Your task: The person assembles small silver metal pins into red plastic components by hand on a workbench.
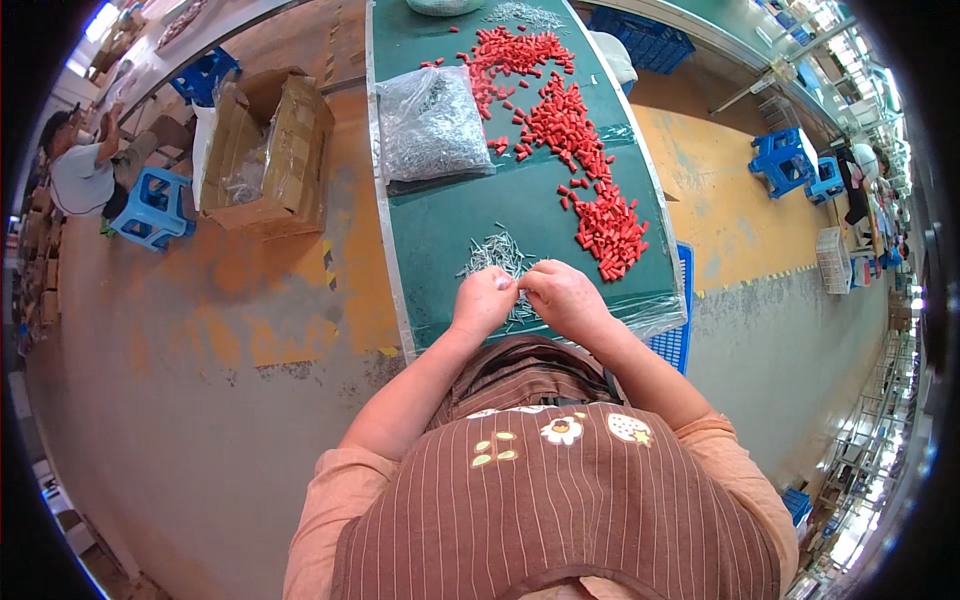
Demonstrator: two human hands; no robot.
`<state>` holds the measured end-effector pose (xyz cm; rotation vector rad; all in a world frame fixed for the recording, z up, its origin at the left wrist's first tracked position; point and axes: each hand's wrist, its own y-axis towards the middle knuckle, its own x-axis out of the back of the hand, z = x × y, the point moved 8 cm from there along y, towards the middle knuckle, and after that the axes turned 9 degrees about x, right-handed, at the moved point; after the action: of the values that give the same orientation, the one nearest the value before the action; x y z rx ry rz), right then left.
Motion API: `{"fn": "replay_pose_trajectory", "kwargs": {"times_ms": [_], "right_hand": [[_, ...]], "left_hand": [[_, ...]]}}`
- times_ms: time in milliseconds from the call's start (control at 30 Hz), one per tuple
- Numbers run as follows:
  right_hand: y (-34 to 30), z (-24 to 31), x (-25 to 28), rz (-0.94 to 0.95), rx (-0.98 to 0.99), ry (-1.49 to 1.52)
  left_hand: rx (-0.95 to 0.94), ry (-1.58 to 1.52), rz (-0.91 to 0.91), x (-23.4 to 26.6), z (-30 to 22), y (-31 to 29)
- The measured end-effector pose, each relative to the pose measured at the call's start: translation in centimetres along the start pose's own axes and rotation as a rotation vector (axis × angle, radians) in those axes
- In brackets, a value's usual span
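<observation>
My left hand (pixel 483 301) and my right hand (pixel 564 297) meet at the near end of the green table, fingertips closed and almost touching. A small whitish patch shows at the left fingertips; I cannot tell what it is. Whatever the fingers pinch is too small or hidden to name. Just beyond and partly beneath the hands lies a loose pile of thin silvery metal pins (pixel 497 252). To the right of it, a heap of short red cylindrical pieces (pixel 612 235) stretches in a band toward the table's far end.
A clear plastic bag (pixel 430 125) of silvery pieces lies on the table's left side. A blue crate (pixel 684 300) stands by the right edge. On the floor to the left are an open cardboard box (pixel 300 160) and a blue stool (pixel 152 208), near a seated person (pixel 85 170).
</observation>
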<state>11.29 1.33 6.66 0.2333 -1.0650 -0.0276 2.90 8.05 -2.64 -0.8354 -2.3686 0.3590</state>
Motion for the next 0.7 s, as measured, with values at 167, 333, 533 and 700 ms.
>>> {"fn": "replay_pose_trajectory", "kwargs": {"times_ms": [167, 333, 533, 700], "right_hand": [[-0.7, -3.2, 1.7, -0.050, -0.202, 0.203], [-3.7, -11.6, 0.7, -0.050, -0.444, 0.031], [-6.3, -15.5, -1.3, -0.010, -0.549, -0.240], [-6.1, -16.6, -2.7, 0.045, -0.537, -0.306]], "left_hand": [[0.043, -0.009, 0.036, 0.2, 0.2, 0.3], [0.039, 0.005, 0.005, 0.7, -0.1, 0.3], [-0.035, 0.051, -0.045, 1.0, -0.6, -0.3], [-0.021, 0.034, -0.038, 0.4, 0.8, -0.1]]}}
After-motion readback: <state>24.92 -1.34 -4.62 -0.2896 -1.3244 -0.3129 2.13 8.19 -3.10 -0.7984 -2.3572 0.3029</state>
